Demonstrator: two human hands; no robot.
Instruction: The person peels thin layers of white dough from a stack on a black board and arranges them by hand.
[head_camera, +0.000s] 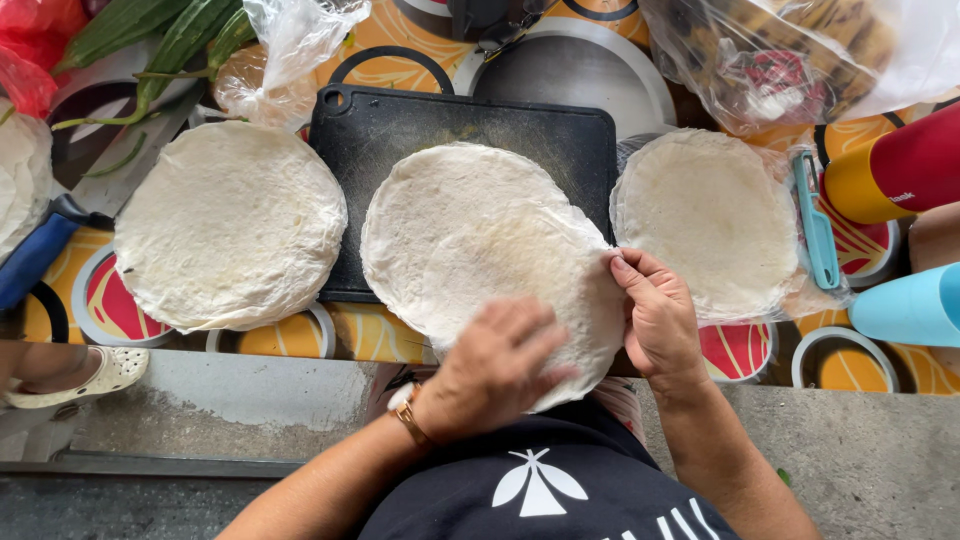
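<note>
Lying across the front half of a black cutting board (400, 130) and hanging past the table's near edge is the middle flatbread (470, 240), thin, round, off-white, floury and matte, with fine wrinkles and a loose flap of sheet lifted along its right edge. The left hand (495, 365) is laid flat on the flatbread's near part, fingers loose and spread, palm down, nothing clenched; a gold watch (405, 408) is worn on the wrist. The flatbread's right edge is pinched by the right hand (655, 320), thumb on top, fingers curled underneath.

A second flatbread stack (230, 225), same pale colour, rough uneven rim, is seen left of the board on the patterned orange tablecloth (365, 330). A third flatbread (710, 220), slightly yellower and smoother, is seen right of the board, resting on clear plastic wrap. Just beside its right rim a teal peeler (815, 225) is laid. Further right a red and yellow cup (890, 170) and a light blue cup (910, 305) are lying on their sides. Green vegetables (170, 40) and a clear plastic bag (290, 50) are at top left. A blue-handled knife (40, 250) is at far left. A foot in a white clog (95, 375) is visible below the table.
</note>
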